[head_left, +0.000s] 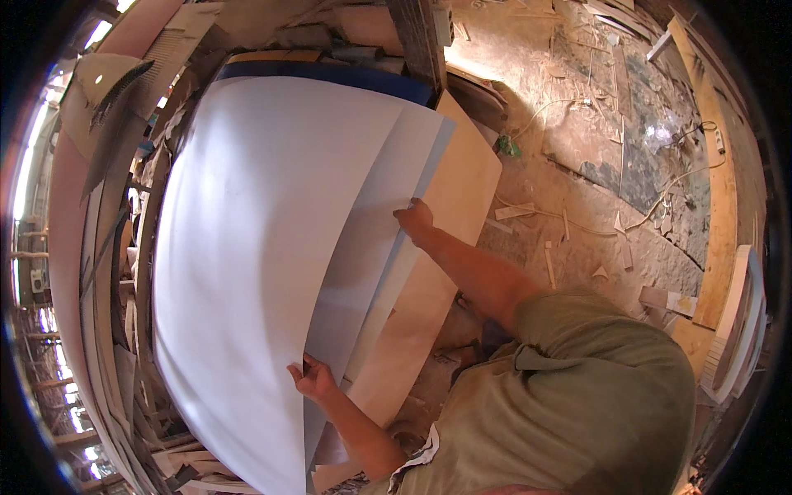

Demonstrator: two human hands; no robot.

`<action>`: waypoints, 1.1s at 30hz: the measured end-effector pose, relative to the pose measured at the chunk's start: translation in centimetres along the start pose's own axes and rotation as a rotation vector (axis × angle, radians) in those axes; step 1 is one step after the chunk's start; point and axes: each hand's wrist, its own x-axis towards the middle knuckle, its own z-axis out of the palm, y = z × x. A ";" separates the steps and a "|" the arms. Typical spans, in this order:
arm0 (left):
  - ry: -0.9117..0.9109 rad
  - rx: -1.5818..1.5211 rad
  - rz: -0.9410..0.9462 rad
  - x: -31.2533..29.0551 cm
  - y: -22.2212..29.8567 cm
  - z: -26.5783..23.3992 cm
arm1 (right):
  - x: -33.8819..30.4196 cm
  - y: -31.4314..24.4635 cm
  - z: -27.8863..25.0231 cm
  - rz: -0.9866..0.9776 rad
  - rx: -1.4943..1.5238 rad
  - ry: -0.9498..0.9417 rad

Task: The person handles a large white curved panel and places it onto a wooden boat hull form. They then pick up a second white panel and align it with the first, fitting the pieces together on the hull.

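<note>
A large white sheet [247, 214] covers most of the pile in front of me. My left hand [315, 381] pinches its near edge, which is lifted slightly over the layer below. Farther up, my right hand [415, 221] has its fingers closed at the edge of a second pale sheet [351, 264], shaded by the top one. The right thumb rests on that sheet's upper face, and the fingers beneath are hidden. Both lie over a tan board [470, 161] that shows along the right side of the pile.
A dark blue panel [346, 76] lies under the far end, beside a wooden post [419, 41]. Long boards [91, 247] lean at the left. Scraps and cables [602, 231] litter the floor at right, near a long plank [714, 206] and curved pale pieces [734, 330].
</note>
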 end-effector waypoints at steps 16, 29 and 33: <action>-0.087 0.121 -0.037 1.9 1.7 -1.5 | 2.9 2.3 3.7 -0.031 -0.087 0.207; 0.162 0.058 0.061 1.2 -6.6 -7.3 | 2.9 -3.8 -3.4 0.360 0.805 -0.596; 0.114 0.064 0.096 -1.1 -6.9 -10.1 | 1.4 -1.9 -3.9 0.075 0.315 -0.422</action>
